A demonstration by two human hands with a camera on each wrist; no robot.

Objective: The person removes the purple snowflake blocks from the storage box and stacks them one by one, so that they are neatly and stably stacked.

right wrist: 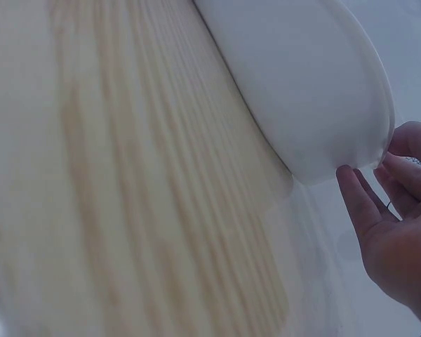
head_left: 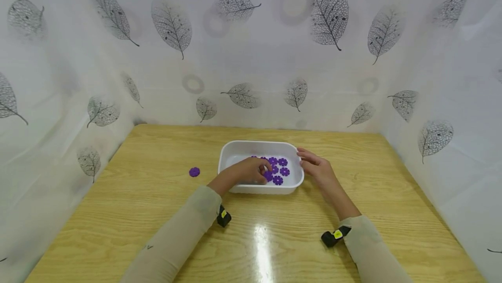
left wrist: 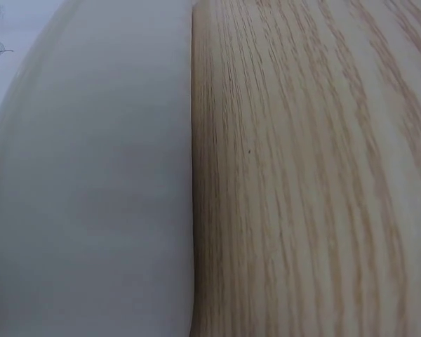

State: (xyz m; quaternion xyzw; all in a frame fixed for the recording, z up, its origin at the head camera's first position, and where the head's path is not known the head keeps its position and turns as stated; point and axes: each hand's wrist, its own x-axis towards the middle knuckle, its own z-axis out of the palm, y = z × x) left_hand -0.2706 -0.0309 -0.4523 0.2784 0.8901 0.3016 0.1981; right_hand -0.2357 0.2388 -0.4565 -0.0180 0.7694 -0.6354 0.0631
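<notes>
We see one flower-shaped purple disc [head_left: 194, 172] lying alone on the worktop [head_left: 153, 196], to the left of the white tray [head_left: 262, 190] and well apart from it, while the bulk of the purple discs [head_left: 284, 172] lie flat inside the tray, mostly towards its right half. Our left hand [head_left: 248, 169] reaches into the tray, fingers bent down by a disc; we cannot tell whether it pinches one. Our right hand [head_left: 319, 170] has its fingers loosely spread, tips against the tray's right end. We judge the sorting between tray and worktop unfinished: one disc is outside, most are inside
</notes>
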